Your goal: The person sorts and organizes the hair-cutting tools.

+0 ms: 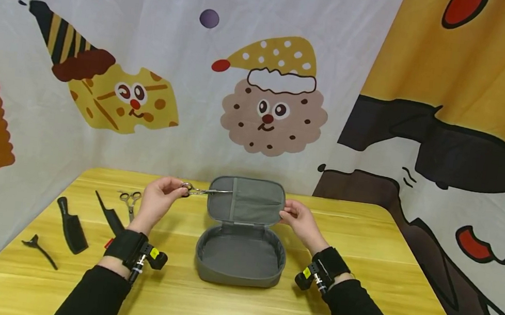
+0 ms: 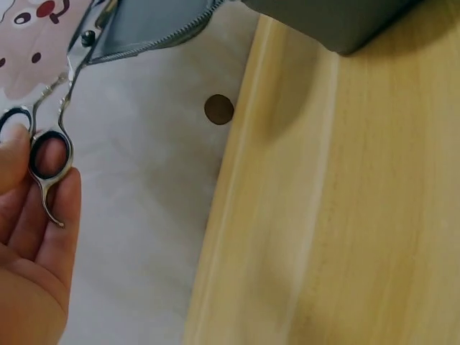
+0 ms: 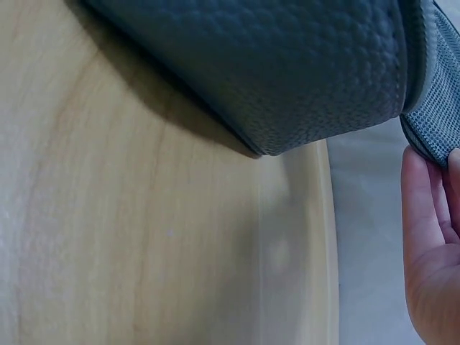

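My left hand [image 1: 160, 200] grips a pair of silver scissors [image 2: 68, 100] by the finger loops. Their blades point right, across the raised lid [image 1: 255, 215] of a grey zip case, with the tips at the edge of the lid's mesh pocket [image 1: 254, 202]. With thumb and fingers, my right hand [image 1: 302, 223] pinches the lid's right edge; the right wrist view shows the hand [image 3: 435, 251] at the mesh corner. Below the lid, the case's oval base [image 1: 238, 275] stands on the table with its inside bare.
Left on the wooden table [image 1: 358, 294] lie a second pair of scissors [image 1: 131, 201], a pointed-tail comb [image 1: 110, 214], a wide black comb [image 1: 72, 228] and a small black clip [image 1: 41, 250]. A cartoon-printed curtain [image 1: 165, 23] hangs behind the table.
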### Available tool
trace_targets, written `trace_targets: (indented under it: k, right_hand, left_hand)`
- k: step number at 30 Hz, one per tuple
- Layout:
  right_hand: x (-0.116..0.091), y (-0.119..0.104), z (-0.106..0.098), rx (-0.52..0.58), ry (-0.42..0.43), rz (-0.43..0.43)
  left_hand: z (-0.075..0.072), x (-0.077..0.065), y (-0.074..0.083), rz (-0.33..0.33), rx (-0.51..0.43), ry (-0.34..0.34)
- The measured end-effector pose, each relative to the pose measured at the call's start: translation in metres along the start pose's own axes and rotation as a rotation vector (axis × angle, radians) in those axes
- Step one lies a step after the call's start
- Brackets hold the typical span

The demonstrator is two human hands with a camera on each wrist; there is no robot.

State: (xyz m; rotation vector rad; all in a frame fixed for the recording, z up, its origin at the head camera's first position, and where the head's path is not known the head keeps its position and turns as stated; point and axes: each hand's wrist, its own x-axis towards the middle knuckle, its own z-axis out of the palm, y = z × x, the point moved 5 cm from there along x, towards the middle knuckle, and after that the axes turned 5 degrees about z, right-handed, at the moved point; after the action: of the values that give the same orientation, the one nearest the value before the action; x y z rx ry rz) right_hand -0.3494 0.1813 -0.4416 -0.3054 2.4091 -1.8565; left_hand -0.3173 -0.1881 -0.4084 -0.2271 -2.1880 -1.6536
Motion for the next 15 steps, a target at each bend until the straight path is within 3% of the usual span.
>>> trace_targets:
  k: [7,15]
  right_hand:
    - [-0.002,-0.002,0.0,0.03,-0.009,-0.009]
    - [-0.004,-0.001,0.001,0.028,0.001,-0.004]
  left_hand:
    - [0.008,0.001,0.003,0.124,-0.034,0.013]
    - [0.018,0.0,0.01,0.24,0.058,0.031]
